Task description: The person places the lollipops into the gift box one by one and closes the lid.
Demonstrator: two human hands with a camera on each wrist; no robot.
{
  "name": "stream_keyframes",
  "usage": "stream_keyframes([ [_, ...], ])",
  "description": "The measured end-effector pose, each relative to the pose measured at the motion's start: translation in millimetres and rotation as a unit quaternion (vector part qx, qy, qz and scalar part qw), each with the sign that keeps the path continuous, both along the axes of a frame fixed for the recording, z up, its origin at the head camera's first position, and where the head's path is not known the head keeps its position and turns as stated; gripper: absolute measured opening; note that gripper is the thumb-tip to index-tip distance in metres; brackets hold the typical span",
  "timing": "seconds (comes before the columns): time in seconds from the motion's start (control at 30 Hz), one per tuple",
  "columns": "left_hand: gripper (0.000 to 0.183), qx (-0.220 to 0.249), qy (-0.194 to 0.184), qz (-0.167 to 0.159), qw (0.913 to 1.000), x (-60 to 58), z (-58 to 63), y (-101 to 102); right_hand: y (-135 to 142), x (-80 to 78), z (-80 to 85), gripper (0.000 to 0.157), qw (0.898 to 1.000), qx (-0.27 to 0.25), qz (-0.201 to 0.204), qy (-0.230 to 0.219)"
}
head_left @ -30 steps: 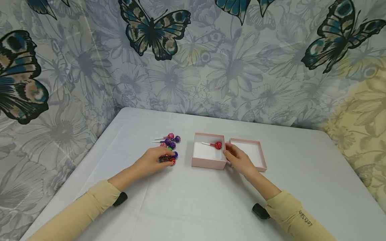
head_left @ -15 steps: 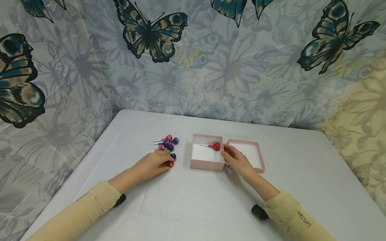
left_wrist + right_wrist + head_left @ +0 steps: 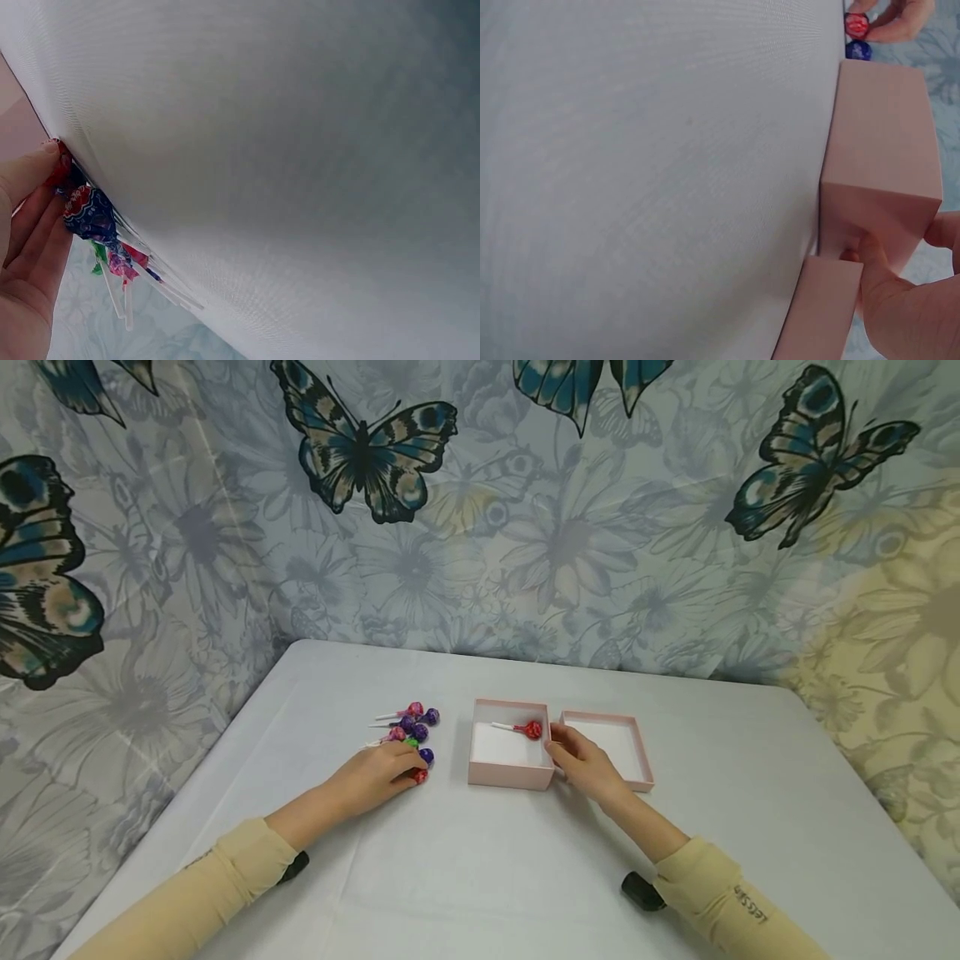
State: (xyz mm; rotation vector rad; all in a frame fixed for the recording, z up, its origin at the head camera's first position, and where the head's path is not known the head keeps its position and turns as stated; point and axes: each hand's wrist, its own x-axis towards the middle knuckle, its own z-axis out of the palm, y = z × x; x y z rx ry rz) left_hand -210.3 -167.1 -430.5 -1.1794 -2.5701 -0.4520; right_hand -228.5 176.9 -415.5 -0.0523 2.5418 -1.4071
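My left hand (image 3: 372,779) is at the near end of a small pile of wrapped lollipops. Its thumb and a finger pinch a red lollipop (image 3: 61,166) by its round head; a blue-wrapped lollipop (image 3: 91,215) lies close against the fingers. Further purple, pink and green lollipops (image 3: 420,732) lie beyond, sticks pointing left. My right hand (image 3: 588,768) holds the right wall of an open pink box (image 3: 510,775), one digit at the rim and another on the outer face. Inside the box lies one red lollipop (image 3: 532,730) with a white stick.
A shallow pink lid (image 3: 645,753), white inside, lies just right of the box, close to my right hand. All stand on a white-covered table (image 3: 450,877). A butterfly-patterned cloth (image 3: 570,543) hangs behind the table's far edge.
My left fingers have drawn in around the red lollipop at the near end of the pile. My right hand keeps its place on the box. The head view has shifted slightly.
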Motion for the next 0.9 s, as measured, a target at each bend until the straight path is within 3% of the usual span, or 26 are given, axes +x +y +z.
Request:
stream_keyframes([
  [0.9, 0.022, -0.001, 0.019, -0.003, 0.9998, 2.7, 0.4, 0.9, 0.9, 3.7, -0.9, 0.054, 1.0, -0.003, 0.009, 0.022],
])
